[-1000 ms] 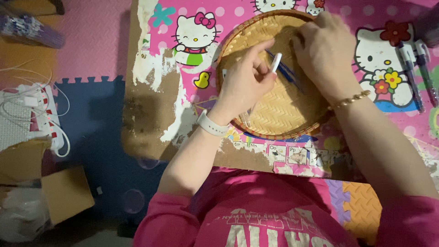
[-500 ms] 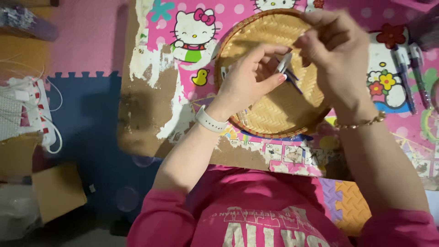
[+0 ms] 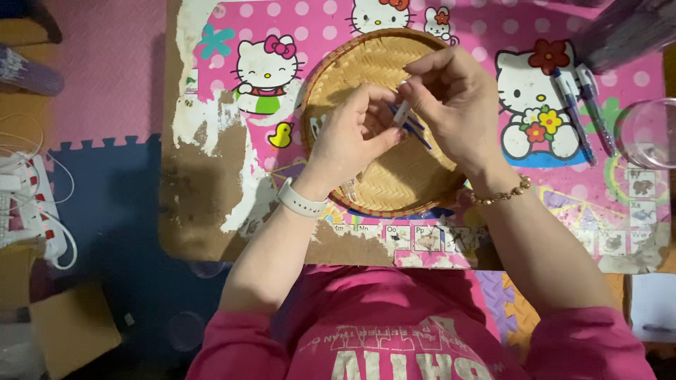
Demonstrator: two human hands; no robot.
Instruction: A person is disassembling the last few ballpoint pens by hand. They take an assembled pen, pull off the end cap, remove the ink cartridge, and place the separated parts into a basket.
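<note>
Both hands meet over round woven bamboo tray (image 3: 366,184) on pink cartoon-print table (image 3: 493,28). Left hand (image 3: 348,141) and right hand (image 3: 454,105) pinch small white-and-blue pen piece (image 3: 404,116) between fingertips. Two blue pens (image 3: 581,105) lie right of tray. White power strip (image 3: 32,211) on floor, far left.

Under the fingers (image 3: 384,116): woven basket tray (image 3: 338,77), matt, ribbed bamboo weave. Between the fingers: small pen part (image 3: 402,112), smooth white plastic. Beyond the fingers: counter (image 3: 211,204), glossy printed film, peeled to rough brown board. Far right of the fingers: clear glass (image 3: 648,134), shiny.
</note>
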